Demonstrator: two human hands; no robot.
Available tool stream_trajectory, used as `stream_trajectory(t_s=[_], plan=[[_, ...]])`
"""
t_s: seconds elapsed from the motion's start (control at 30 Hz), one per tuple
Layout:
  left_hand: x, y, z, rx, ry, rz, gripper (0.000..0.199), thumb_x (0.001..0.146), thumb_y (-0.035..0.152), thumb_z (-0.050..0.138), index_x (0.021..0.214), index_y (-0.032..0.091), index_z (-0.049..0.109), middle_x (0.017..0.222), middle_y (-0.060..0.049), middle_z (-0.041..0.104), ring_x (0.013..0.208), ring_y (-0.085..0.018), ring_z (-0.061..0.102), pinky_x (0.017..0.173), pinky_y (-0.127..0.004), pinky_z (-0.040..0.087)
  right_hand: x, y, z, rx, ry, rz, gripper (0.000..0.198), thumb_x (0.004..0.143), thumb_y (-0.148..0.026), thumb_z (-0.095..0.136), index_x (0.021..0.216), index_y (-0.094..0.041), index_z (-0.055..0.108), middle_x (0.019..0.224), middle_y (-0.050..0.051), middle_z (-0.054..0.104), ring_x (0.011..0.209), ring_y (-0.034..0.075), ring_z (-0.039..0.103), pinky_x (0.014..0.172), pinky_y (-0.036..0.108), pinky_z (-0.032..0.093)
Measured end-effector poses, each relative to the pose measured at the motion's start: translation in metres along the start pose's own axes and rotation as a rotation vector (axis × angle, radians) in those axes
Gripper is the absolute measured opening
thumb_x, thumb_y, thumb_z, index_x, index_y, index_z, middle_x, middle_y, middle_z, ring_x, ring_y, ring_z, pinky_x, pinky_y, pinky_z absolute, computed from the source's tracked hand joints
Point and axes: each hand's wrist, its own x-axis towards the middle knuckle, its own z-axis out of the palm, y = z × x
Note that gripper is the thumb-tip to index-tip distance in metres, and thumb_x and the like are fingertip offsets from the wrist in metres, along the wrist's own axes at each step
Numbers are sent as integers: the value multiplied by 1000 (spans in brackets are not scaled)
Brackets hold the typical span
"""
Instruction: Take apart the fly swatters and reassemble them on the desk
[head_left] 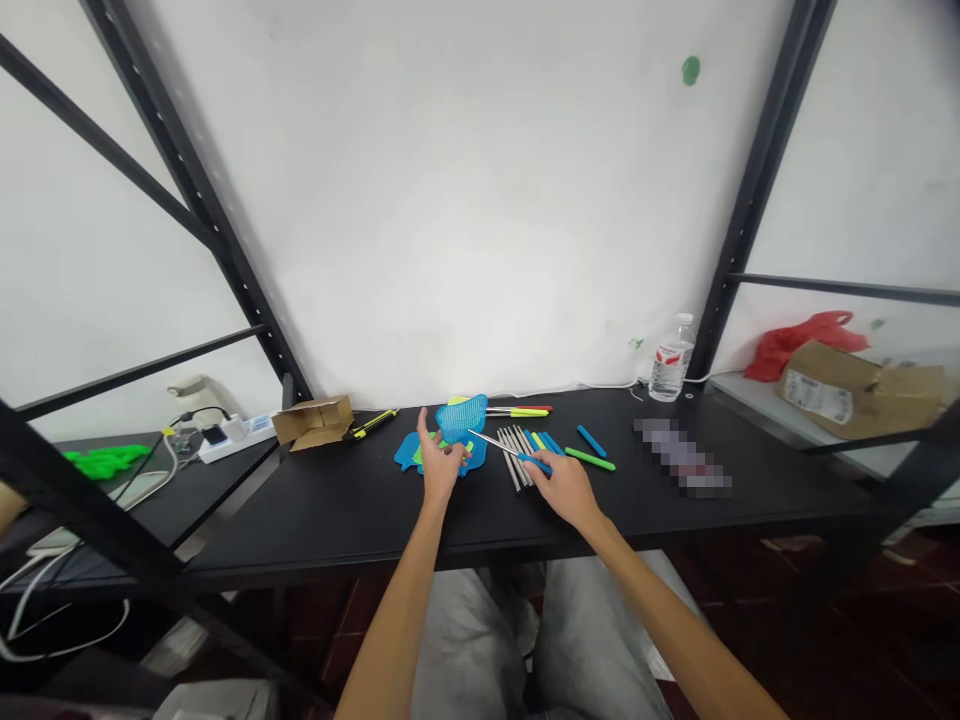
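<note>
A blue perforated fly swatter head (466, 414) is raised above the table, tilted, and my left hand (441, 462) pinches it at its lower edge with one finger pointing up. My right hand (561, 484) grips the blue handle (535, 462) of a thin metal rod (495, 440), whose tip meets the lower edge of the head. Whether rod and head are joined I cannot tell. Beneath my left hand lie more blue and green swatter heads (408, 452). Several metal rods (513, 466) lie side by side between my hands. Loose blue and green handles (590, 459) lie beyond my right hand.
Behind the heads lie rods with yellow and red handles (531, 412). An open cardboard box (313, 422) and a yellow-black cutter (375, 424) lie to the left. A water bottle (671, 362) stands back right, near a blurred item (682, 455). Black shelf posts (750, 180) flank the table.
</note>
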Motion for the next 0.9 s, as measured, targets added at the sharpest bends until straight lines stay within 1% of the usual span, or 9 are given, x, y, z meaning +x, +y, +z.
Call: stream_trajectory(t_s=[0.07, 0.13, 0.2, 0.27, 0.4, 0.6, 0.7, 0.77, 0.9], plan=[[1, -1, -2, -12, -41, -1, 75, 75, 26, 62, 145, 22, 34, 102, -9, 68, 50, -9, 62, 51, -23, 50, -1, -1, 0, -6, -3, 1, 31, 96, -46, 50, 101, -24, 72, 89, 5, 76, 85, 24, 71, 73, 29, 46], [2, -3, -2, -1, -76, -3, 49, 77, 30, 61, 124, 16, 53, 84, -5, 68, 52, -12, 63, 51, -24, 51, -1, -1, 0, -12, -12, 4, 31, 96, -46, 50, 102, -24, 72, 91, 5, 76, 87, 25, 71, 74, 30, 46], [2, -6, -2, 16, -96, 6, 31, 78, 34, 61, 102, 15, 60, 70, -1, 64, 55, -15, 64, 51, -25, 51, -2, -1, 0, -22, -20, 9, 32, 96, -46, 50, 103, -24, 72, 91, 5, 76, 87, 25, 70, 74, 30, 46], [3, -8, -2, 6, -89, 10, 24, 77, 36, 62, 91, 16, 59, 66, 1, 62, 58, -17, 67, 52, -25, 51, -2, -2, 0, -29, -25, 14, 32, 96, -46, 49, 103, -24, 72, 92, 5, 76, 87, 25, 70, 74, 30, 46], [4, -10, -1, -45, -74, -29, 24, 75, 38, 65, 83, 17, 56, 64, 1, 63, 59, -19, 69, 51, -27, 52, -1, -2, 0, -28, -31, 19, 33, 97, -46, 48, 102, -24, 72, 91, 4, 76, 86, 24, 71, 72, 29, 45], [5, -10, -2, -45, -139, -48, 25, 73, 39, 70, 74, 14, 63, 58, -4, 66, 50, -19, 65, 51, -27, 52, -1, -2, 2, -57, -42, 41, 34, 97, -46, 47, 102, -24, 73, 92, 5, 76, 87, 24, 70, 70, 28, 42], [5, -9, -1, -74, -152, -63, 27, 71, 40, 73, 73, 14, 64, 56, -4, 66, 50, -19, 65, 52, -28, 52, -1, -2, 3, -58, -43, 42, 35, 98, -46, 46, 102, -24, 73, 94, 5, 76, 87, 25, 70, 71, 29, 43], [5, -8, 0, -110, -131, -91, 30, 70, 41, 75, 73, 15, 60, 53, -1, 63, 50, -20, 66, 51, -27, 52, 0, -2, 3, -53, -44, 42, 35, 97, -47, 46, 103, -24, 73, 94, 5, 77, 87, 25, 70, 71, 29, 43], [5, -7, -1, -270, -3, -153, 43, 66, 43, 79, 80, 20, 46, 51, 10, 51, 47, -18, 65, 51, -27, 52, 0, -1, 3, -10, -43, 19, 35, 97, -47, 47, 101, -24, 73, 94, 5, 76, 88, 25, 71, 72, 29, 45]])
